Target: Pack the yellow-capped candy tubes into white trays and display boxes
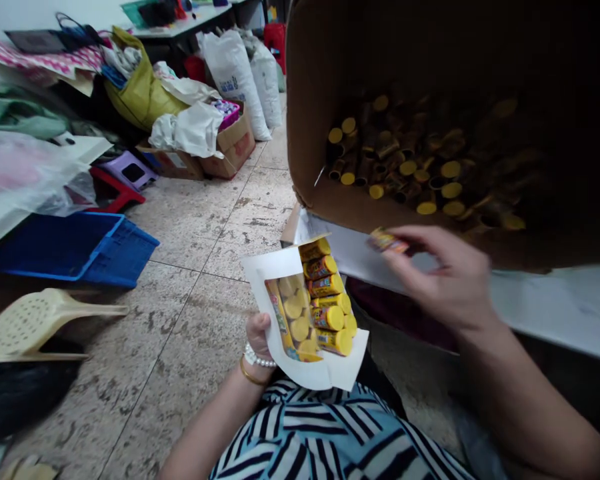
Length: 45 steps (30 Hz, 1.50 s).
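Below the middle of the head view, my left hand point(259, 335) holds an open box point(275, 267) with white flaps and a clear window. Several small yellow tubs point(331, 318) lie in rows inside it, lids facing right. My right hand point(437, 273), to the right of the box, pinches one small tub point(389, 241) with a colourful label between thumb and fingers. Beyond that hand, a large cardboard carton point(313, 120) lies with its opening towards me, holding many loose tubs point(407, 168) with yellow lids. Its far right is dark.
A blue crate point(140, 250) stands at the left by a white table point(0, 217). A cream plastic stool point(30, 323) lies tipped on the tiled floor point(195, 320). Further back are a purple stool point(130, 167), cardboard boxes point(235, 143) and white sacks point(235, 77).
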Each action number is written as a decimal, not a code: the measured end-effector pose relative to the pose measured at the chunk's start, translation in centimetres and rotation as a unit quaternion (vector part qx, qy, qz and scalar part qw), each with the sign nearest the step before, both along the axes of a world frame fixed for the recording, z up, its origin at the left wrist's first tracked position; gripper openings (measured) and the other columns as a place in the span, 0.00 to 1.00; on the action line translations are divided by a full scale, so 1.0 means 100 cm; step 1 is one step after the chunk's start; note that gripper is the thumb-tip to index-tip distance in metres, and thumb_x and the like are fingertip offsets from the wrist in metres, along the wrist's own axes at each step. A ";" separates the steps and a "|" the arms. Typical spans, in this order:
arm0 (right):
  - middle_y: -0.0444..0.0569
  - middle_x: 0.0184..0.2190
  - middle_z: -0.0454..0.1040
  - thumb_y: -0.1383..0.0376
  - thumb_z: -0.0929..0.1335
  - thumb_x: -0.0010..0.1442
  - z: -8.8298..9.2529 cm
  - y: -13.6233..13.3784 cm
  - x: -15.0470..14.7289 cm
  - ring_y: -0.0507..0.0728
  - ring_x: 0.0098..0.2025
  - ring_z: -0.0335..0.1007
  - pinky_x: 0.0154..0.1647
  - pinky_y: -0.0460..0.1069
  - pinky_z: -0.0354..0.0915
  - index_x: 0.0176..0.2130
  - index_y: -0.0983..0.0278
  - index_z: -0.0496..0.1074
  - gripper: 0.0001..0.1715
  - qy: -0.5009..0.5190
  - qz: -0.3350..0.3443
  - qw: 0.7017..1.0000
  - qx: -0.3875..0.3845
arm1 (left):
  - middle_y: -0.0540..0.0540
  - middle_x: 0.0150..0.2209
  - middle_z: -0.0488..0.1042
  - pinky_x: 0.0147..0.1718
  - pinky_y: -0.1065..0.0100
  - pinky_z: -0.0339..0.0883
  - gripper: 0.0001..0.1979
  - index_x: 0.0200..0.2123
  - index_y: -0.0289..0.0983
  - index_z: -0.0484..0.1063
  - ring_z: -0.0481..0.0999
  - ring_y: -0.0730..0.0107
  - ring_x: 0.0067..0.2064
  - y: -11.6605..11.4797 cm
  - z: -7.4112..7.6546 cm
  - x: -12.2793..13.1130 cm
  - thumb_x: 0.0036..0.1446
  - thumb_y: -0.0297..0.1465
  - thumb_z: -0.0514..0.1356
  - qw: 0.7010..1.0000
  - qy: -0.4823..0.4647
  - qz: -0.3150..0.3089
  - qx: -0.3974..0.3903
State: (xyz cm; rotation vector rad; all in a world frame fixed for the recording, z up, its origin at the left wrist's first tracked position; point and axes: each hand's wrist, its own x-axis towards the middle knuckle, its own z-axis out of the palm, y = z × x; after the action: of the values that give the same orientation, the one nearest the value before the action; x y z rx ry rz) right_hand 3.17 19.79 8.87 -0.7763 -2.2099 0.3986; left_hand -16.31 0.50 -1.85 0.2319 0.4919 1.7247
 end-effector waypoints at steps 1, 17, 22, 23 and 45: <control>0.50 0.41 0.79 0.62 0.69 0.61 0.004 -0.013 -0.010 0.58 0.39 0.74 0.42 0.54 0.69 0.48 0.59 0.75 0.15 -0.010 0.074 0.997 -0.003 | 0.44 0.46 0.82 0.60 0.51 0.65 0.36 0.63 0.43 0.66 0.79 0.51 0.52 0.000 0.000 0.001 0.49 0.38 0.65 1.000 0.001 -0.006 0.008; 0.49 0.36 0.80 0.64 0.70 0.63 0.014 -0.044 -0.037 0.56 0.34 0.71 0.38 0.53 0.68 0.45 0.61 0.75 0.10 0.016 0.182 0.982 0.040 | 0.41 0.50 0.80 0.62 0.43 0.60 0.37 0.64 0.43 0.65 0.75 0.42 0.57 0.010 0.000 0.002 0.50 0.39 0.64 0.997 0.005 -0.061 0.037; 0.52 0.34 0.78 0.60 0.68 0.65 0.001 -0.048 -0.047 0.60 0.39 0.68 0.38 0.56 0.66 0.39 0.61 0.81 0.11 -0.117 0.216 0.967 0.065 | 0.41 0.51 0.80 0.66 0.45 0.55 0.37 0.64 0.40 0.64 0.69 0.43 0.62 0.008 0.003 0.008 0.50 0.40 0.64 0.997 -0.005 -0.059 0.051; 0.52 0.34 0.78 0.59 0.68 0.65 0.000 -0.047 -0.046 0.60 0.39 0.68 0.38 0.56 0.66 0.40 0.60 0.81 0.12 -0.128 0.216 0.966 0.059 | 0.40 0.52 0.79 0.66 0.46 0.55 0.38 0.64 0.40 0.64 0.69 0.44 0.63 0.007 0.001 0.007 0.49 0.39 0.64 0.997 -0.007 -0.066 0.051; 0.65 0.51 0.71 0.48 0.63 0.64 -0.023 0.084 0.081 0.67 0.40 0.74 0.31 0.55 0.64 0.60 0.64 0.68 0.33 -0.269 -0.381 0.884 0.041 | 0.46 0.64 0.68 0.69 0.49 0.45 0.39 0.70 0.49 0.51 0.65 0.52 0.66 -0.030 -0.008 -0.004 0.59 0.56 0.51 0.977 -0.077 -0.139 0.144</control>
State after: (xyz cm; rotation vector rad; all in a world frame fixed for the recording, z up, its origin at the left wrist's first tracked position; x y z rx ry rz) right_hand 11.29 28.17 6.57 -1.7694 -2.1423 -0.3455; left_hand -16.66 -2.45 -2.69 0.3541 0.0875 1.5185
